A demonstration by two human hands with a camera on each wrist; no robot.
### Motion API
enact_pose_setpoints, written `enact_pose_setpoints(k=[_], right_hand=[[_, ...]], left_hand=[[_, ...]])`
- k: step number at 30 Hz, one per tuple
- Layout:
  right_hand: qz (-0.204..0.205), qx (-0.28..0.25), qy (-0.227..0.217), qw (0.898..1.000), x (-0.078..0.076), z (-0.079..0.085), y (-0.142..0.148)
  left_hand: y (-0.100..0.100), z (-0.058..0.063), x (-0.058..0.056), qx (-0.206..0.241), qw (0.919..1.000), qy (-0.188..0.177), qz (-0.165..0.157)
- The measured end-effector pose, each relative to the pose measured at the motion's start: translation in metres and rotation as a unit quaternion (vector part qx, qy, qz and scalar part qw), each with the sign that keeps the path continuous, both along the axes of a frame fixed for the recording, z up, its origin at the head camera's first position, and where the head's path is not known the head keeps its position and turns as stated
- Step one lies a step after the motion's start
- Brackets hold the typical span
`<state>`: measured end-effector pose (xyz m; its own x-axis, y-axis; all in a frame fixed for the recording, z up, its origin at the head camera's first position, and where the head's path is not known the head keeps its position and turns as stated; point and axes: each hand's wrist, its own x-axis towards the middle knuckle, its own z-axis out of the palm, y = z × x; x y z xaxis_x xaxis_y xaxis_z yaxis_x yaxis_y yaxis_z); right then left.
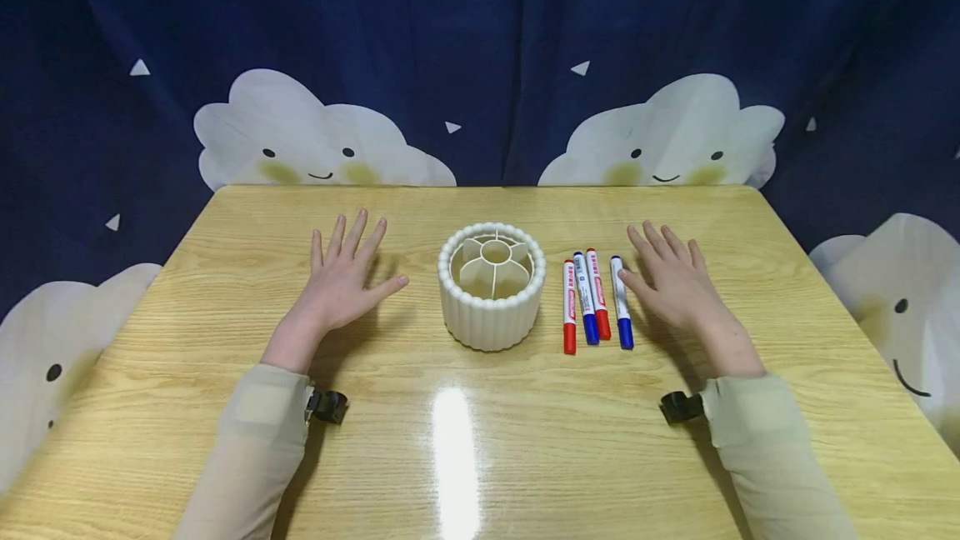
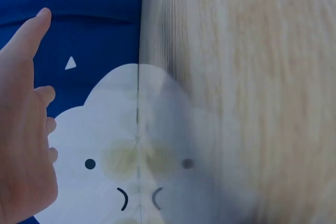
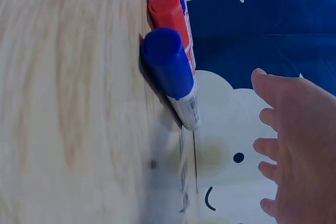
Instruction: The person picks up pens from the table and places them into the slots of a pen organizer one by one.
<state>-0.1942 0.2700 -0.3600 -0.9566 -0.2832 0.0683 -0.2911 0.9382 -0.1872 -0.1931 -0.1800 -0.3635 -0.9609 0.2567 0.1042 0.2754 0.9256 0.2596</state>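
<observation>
A white ribbed pen holder (image 1: 491, 319) with several compartments stands upright at the middle of the table. To its right lie two red-capped markers (image 1: 570, 307) and two blue-capped markers (image 1: 622, 302), roughly side by side, caps toward the near edge. My left hand (image 1: 341, 277) is spread over the table left of the holder, thumb pointing at it, holding nothing. On the other side my right hand (image 1: 675, 282) is spread with straight fingers, its thumb tip close to the rightmost blue marker. In the right wrist view the blue marker cap (image 3: 165, 59) is nearest.
The wooden table (image 1: 375, 457) has a bright glare spot in front of the holder. Behind it hangs a dark blue curtain (image 1: 480, 40) with white clouds and triangles. A small black wrist camera (image 1: 327, 407) sits on the left sleeve, another (image 1: 681, 408) on the right.
</observation>
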Motion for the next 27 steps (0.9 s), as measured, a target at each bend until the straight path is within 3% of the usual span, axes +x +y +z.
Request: enact_pose_setpoints(k=[21,23,27], right_hand=[[-0.007,-0.026,0.000,1.000,-0.0064,0.0008,-0.0053],[-0.011,-0.034,-0.007,0.999,-0.0072,0.0006,-0.0060],[-0.027,-0.053,-0.029,0.998,-0.0096,0.0005,-0.0083]], left_hand=[[0.0029,0.0024,0.0013,0.017,0.9996,0.022,0.004],[0.0040,0.0021,0.0013,0.029,0.9991,0.030,0.001],[0.0090,0.0026,0.0028,0.096,0.9948,0.029,-0.014]])
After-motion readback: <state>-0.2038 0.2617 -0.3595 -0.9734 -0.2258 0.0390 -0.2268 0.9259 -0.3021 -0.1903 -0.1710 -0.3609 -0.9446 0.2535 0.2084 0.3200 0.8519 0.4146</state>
